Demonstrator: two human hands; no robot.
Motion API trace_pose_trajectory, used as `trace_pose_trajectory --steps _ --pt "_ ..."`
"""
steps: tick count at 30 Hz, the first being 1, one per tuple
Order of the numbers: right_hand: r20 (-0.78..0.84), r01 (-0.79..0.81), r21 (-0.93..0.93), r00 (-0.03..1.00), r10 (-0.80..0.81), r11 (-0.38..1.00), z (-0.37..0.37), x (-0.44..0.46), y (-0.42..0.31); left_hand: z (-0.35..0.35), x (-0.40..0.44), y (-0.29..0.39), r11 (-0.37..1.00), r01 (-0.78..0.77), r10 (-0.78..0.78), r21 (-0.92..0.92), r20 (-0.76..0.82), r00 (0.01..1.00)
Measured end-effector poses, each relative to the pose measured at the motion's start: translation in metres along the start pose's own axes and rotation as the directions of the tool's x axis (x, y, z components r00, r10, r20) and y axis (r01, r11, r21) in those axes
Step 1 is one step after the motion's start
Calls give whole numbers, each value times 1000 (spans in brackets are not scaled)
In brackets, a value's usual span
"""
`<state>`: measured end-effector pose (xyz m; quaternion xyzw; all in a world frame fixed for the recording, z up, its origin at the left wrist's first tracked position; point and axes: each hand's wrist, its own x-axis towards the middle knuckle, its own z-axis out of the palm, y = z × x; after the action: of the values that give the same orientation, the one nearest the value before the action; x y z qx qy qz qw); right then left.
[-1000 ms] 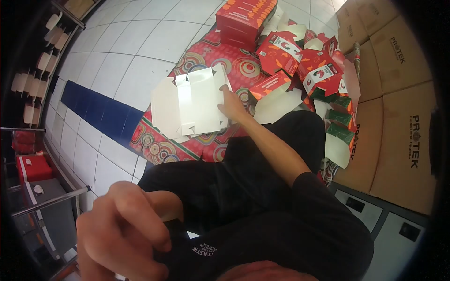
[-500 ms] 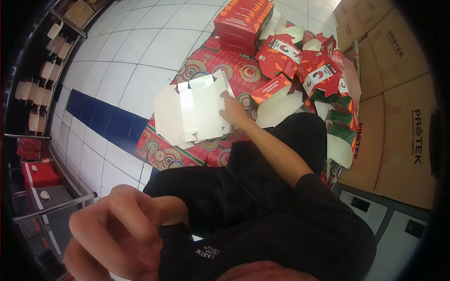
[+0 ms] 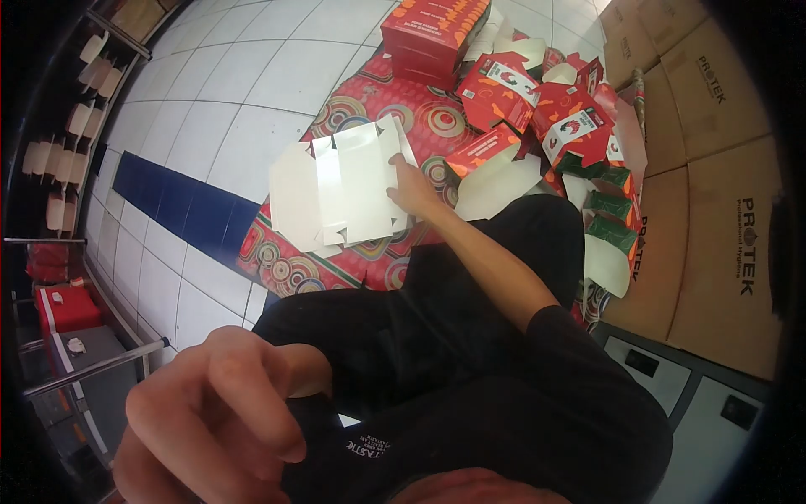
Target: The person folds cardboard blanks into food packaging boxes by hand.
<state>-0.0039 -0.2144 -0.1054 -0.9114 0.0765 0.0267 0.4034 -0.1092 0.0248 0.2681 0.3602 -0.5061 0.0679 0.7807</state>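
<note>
An unfolded carton, white side up with creased panels, lies on the patterned red mat. My right hand grips its right edge, thumb and fingers on the white board. Close to the camera at lower left, my left hand is raised with its fingers curled in. Whatever it may hold is hidden by the fingers. To the right of the carton lie partly folded red boxes and an open box flap with a white inside.
A closed red box stands at the mat's far end. Brown cartons are stacked along the right, above grey cabinets. A metal rack with a red case stands at left. White tiles surround a blue strip.
The view has shifted slightly, so the mat and boxes sit a little higher and further left. My right hand stays on the carton's edge; my left hand's fingers have moved slightly.
</note>
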Motion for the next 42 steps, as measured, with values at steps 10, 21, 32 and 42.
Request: trace_pose_trajectory --steps 10,21,32,42 --pt "-4 27 9 1000 -27 1000 -1 -1 -3 -3 -5 -2 997 -28 28 72 -4 1000" --pt "30 5 -6 1000 -5 1000 1 0 -2 1 0 -1 991 -43 41 127 19 999" --pt "0 38 -6 999 -38 999 2 -2 -1 4 -22 0 985 -92 117 147 -176 977" --pt "31 14 -12 999 -13 1000 -1 -2 -5 0 -3 1 971 -113 117 212 -9 993"
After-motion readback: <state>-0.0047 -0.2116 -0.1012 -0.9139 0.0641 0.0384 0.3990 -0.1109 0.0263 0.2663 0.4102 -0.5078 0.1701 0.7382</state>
